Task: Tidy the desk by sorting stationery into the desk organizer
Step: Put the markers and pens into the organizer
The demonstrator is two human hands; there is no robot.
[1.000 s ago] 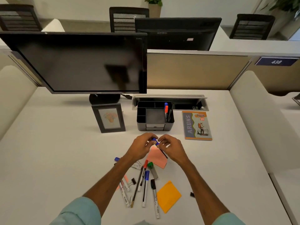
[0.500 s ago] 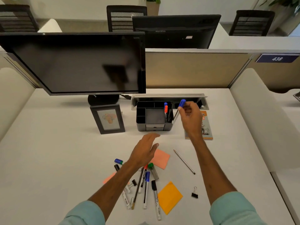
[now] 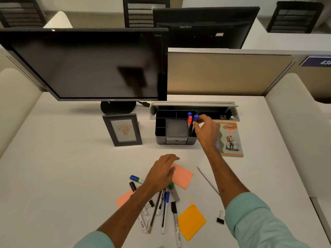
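Note:
A black desk organizer point(image 3: 162, 130) stands at the middle of the desk. Its right slot holds a blue-capped and a red-capped marker point(image 3: 189, 120). My right hand point(image 3: 206, 131) pinches a blue-capped marker point(image 3: 195, 119) by its top, with the lower end inside that right slot. My left hand point(image 3: 162, 171) hovers palm down, fingers apart, over a pile of markers and pens point(image 3: 165, 206) near the front. A pink sticky note point(image 3: 182, 177), an orange one point(image 3: 190, 221) and a pencil point(image 3: 208, 181) lie around the pile.
A picture frame point(image 3: 122, 129) stands left of the organizer, a monitor point(image 3: 86, 63) behind it. A notebook point(image 3: 231, 138) lies to the right, partly under my right hand. A cable tray point(image 3: 215, 108) is open behind the organizer. A binder clip point(image 3: 220, 218) lies at front right.
My right hand carried the blue-capped marker from the desk's middle up to the organizer and lowered it into the right slot. My left hand let go and stayed over the pile.

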